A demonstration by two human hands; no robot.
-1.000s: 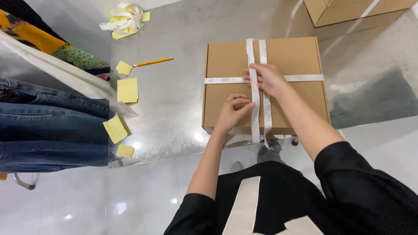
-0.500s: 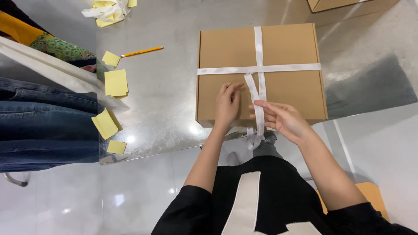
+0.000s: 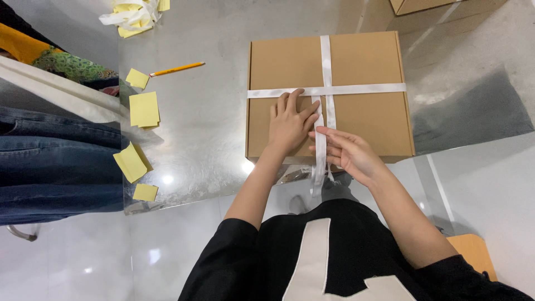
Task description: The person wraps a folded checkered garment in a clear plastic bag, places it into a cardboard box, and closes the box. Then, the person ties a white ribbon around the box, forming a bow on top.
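Box: one flat brown cardboard box (image 3: 362,61) lies on the shiny grey table (image 3: 212,122), near its front edge.
Ribbon: one white ribbon (image 3: 326,64) crosses the lid lengthwise and crosswise; its loose ends hang over the front edge.
Left hand: the left hand (image 3: 290,122) lies flat, fingers spread, pressing the lid beside the ribbon crossing; it grips nothing.
Right hand: the right hand (image 3: 348,153) is half open, fingers pinching the ribbon strand at the box's front.
Yellow notes: four loose yellow notes (image 3: 144,108) lie on the left.
Pencil: one yellow pencil (image 3: 177,69).
Scrap pile: one scrap pile (image 3: 134,14) of ribbon and notes sits at the far edge.
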